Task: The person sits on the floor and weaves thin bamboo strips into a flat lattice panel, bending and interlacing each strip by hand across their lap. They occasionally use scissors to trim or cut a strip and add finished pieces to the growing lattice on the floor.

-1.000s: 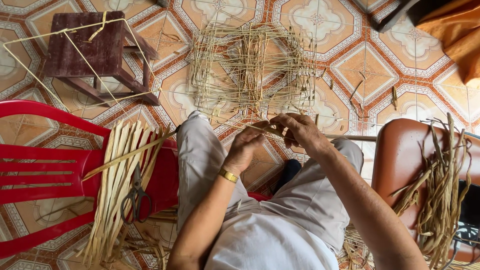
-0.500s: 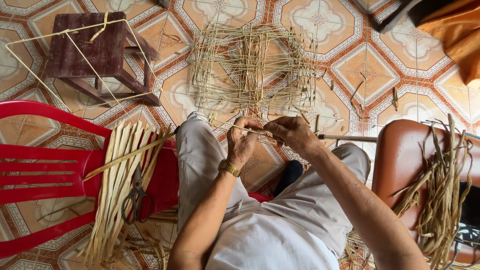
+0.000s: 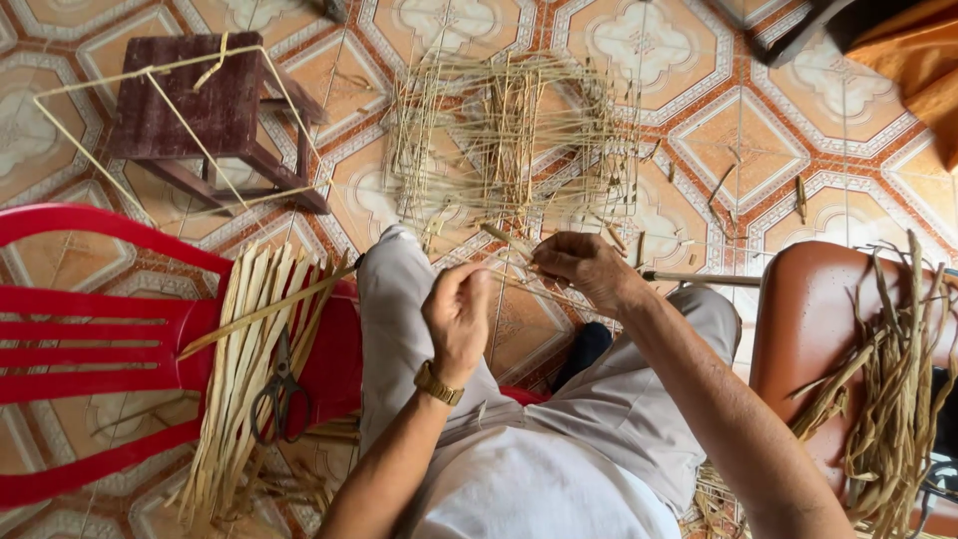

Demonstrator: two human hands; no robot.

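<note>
Both hands pinch one thin bamboo strip (image 3: 519, 271) above the knees: left hand (image 3: 459, 319) fisted on it, right hand (image 3: 589, 268) gripping near the woven frame (image 3: 514, 140). Pulled too hard, the strip could snap; scissors (image 3: 277, 391) lie on the red chair (image 3: 90, 339).

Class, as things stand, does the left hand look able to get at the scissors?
Probably yes: the scissors lie uncovered atop the strips on the red chair, beside the left hand, though it grips a strand.

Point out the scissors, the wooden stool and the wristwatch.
scissors (image 3: 277, 399): head view, near the pivot.
wooden stool (image 3: 190, 95): head view, seat top.
wristwatch (image 3: 437, 384): head view, band on the left wrist.
</note>
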